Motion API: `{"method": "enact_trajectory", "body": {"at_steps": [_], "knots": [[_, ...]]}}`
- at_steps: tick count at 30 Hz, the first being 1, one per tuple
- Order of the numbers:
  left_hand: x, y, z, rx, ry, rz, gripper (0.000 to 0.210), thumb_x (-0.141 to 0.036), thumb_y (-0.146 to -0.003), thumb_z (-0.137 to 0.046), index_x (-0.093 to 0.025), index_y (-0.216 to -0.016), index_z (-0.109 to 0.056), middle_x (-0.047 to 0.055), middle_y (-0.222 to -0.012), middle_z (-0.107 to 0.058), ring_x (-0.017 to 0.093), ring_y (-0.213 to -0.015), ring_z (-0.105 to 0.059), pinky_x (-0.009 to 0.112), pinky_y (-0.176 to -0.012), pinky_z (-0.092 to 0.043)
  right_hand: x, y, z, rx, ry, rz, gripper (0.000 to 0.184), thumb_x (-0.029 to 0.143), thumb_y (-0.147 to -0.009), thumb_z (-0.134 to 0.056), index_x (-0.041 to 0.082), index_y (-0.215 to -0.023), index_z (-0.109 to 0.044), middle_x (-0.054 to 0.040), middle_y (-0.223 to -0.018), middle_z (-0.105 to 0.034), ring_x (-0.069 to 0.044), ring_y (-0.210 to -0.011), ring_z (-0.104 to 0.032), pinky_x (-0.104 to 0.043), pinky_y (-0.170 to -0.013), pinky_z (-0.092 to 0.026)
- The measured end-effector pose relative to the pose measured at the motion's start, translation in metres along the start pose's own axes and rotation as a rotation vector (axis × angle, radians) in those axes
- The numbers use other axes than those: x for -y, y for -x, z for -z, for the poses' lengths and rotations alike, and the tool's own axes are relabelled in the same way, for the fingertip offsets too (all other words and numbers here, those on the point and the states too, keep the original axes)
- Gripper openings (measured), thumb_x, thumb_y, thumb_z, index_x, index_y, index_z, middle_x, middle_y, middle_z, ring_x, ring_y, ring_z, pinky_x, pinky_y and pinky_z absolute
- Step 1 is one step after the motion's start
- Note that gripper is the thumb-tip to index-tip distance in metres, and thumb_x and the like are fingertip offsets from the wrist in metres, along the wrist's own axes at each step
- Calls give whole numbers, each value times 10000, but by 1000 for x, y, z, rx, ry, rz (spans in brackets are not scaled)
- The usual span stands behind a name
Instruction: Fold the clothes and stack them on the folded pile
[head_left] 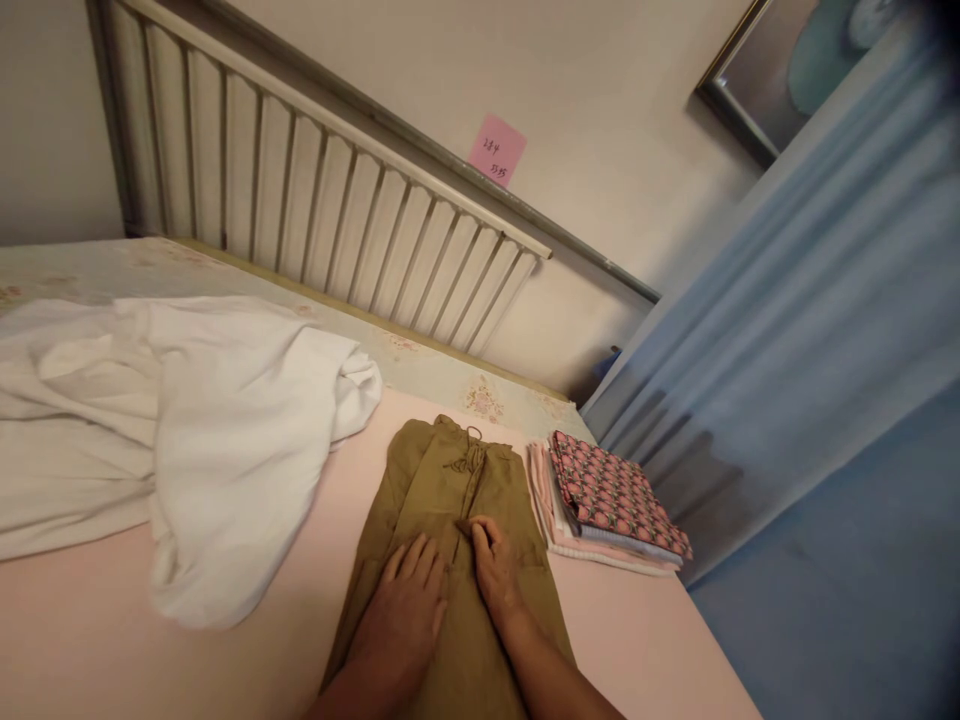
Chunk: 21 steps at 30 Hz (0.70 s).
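Head view: olive trousers [463, 615] on pink sheet [637, 645], top end near its far edge
Left hand [403, 605]: flat on trousers, fingers nearly together
Right hand [493, 572]: thumb and forefinger pinched on trouser fabric
Folded stack [619, 497]: by sheet's right edge

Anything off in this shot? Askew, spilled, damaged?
Mainly the white cloth at the left: it lies rumpled in a loose heap, at odds with the neatly folded stack to the right of the olive garment. The overall slant is probably camera tilt. No spill or damage visible.
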<state>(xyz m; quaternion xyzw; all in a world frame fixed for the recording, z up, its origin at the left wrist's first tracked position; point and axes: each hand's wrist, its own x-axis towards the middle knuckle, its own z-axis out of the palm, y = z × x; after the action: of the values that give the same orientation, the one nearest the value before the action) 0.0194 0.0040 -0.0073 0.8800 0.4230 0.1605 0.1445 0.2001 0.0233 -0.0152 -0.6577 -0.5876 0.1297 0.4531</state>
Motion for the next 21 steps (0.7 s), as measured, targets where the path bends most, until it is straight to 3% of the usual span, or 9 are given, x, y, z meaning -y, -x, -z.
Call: {"method": "enact_trajectory", "body": {"at_steps": [6, 10, 16, 21], "knots": [[3, -1, -6, -13, -2, -6, 531, -221, -846, -415, -149, -1362, -515, 114, -1476, -448, 285, -1396, -336, 509, -1147, -262, 1, 0, 2, 0, 10, -27, 350, 387, -934, -385, 206, -842, -671, -28, -821, -683, -186, -794, -614, -275, -748, -451], [4, 0, -9, -30, -11, -4, 530, -221, -845, -418, -149, -1362, -514, 118, -1473, -452, 289, -1389, -348, 515, -1143, -266, 2, 1, 2, 13, 42, 41, 386, 336, -952, -351, 218, -738, -651, -17, -758, -642, -178, -762, -590, -272, -720, -440], [4, -1, -9, -36, -7, -14, 533, -212, -839, -418, -156, -1360, -514, 112, -1469, -459, 291, -1390, -347, 519, -1140, -273, -6, 2, -7, -7, 136, 120, 276, 214, -898, -431, 222, -923, -705, -46, -841, -644, -189, -833, -597, -293, -770, -446], [2, -1, -4, -27, -8, -18, 534, -198, -830, -416, -150, -1351, -523, 120, -1465, -461, 287, -1387, -354, 521, -1140, -274, -4, 4, -10, -30, 253, 186, 285, 136, -864, -436, 215, -901, -707, -59, -822, -632, -201, -825, -590, -311, -766, -460]]}}
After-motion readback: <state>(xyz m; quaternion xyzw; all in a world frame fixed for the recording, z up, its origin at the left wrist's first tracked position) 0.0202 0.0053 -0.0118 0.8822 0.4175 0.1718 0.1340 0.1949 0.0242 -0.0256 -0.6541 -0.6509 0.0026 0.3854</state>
